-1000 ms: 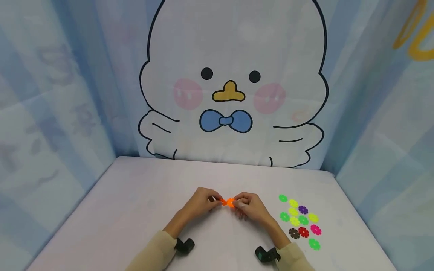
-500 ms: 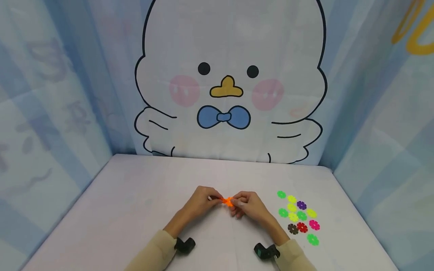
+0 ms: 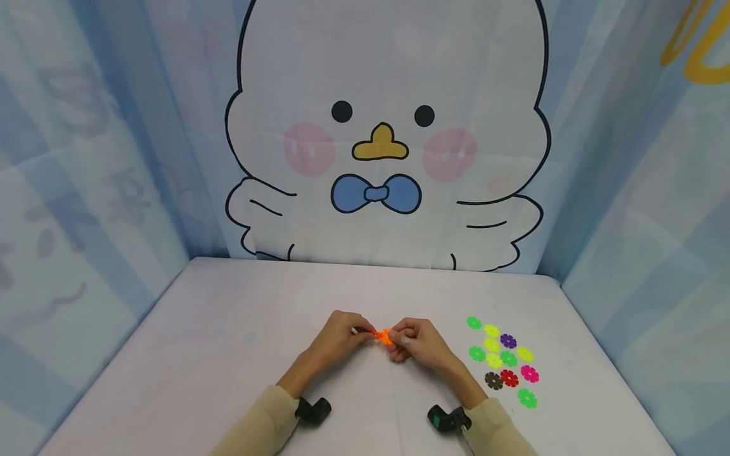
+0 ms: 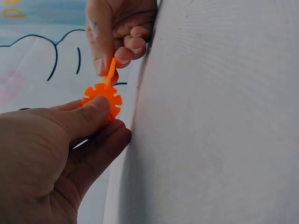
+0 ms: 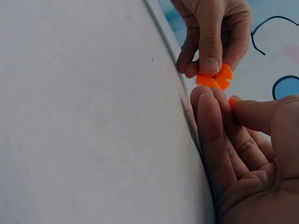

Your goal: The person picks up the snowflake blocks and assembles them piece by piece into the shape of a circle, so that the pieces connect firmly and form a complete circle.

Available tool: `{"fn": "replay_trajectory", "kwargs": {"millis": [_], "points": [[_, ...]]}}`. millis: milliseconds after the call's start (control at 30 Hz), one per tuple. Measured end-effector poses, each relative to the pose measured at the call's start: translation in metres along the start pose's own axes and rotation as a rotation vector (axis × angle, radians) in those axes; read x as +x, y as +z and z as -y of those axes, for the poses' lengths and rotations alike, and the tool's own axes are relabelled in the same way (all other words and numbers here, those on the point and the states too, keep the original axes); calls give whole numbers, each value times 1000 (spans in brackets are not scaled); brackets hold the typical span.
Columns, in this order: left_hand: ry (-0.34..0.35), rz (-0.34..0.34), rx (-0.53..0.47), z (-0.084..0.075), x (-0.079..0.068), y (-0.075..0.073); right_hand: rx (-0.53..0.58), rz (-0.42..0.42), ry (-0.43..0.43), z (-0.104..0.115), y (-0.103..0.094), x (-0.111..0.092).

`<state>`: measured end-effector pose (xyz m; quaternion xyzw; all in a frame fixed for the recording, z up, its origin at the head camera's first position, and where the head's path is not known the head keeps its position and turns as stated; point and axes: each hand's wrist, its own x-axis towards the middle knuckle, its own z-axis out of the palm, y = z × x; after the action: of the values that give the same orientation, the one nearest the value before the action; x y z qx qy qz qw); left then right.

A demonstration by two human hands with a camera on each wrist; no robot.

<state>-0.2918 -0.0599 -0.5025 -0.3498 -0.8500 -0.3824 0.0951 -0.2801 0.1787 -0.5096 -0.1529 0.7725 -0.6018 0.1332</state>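
Two orange, round, notched discs, apparently plastic, are held above the white tabletop point(image 3: 251, 354), in front of the person. The left hand point(image 3: 336, 339) pinches the first orange disc point(image 4: 113, 99), with the thumb flat on its face and fingers behind. The right hand point(image 3: 426, 343) pinches the second orange disc point(image 4: 111, 73) between thumb and fingers; its remaining fingers curl loosely below. In the left wrist view, the second disc stands edge-on and meets the rim of the first, roughly at right angles. Whether the slots are fully engaged cannot be told.

Handling: each disc is likely light, thin and fairly stiff, with smooth faces that may slip or twist under side load. Take hold across both flat faces, near the rim opposite the joint, and leave the meeting slots uncovered. Avoid bending the narrow teeth.

Twelve loose notched discs in green, yellow, purple, pink, red and dark brown point(image 3: 493, 380) lie on the tabletop, beyond the right hand's outer side.
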Motion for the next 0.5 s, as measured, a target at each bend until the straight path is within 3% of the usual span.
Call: {"fn": "replay_trajectory", "kwargs": {"millis": [500], "points": [[22,-8,26,-1,0,1,5,12,8,3,1,0]]}}
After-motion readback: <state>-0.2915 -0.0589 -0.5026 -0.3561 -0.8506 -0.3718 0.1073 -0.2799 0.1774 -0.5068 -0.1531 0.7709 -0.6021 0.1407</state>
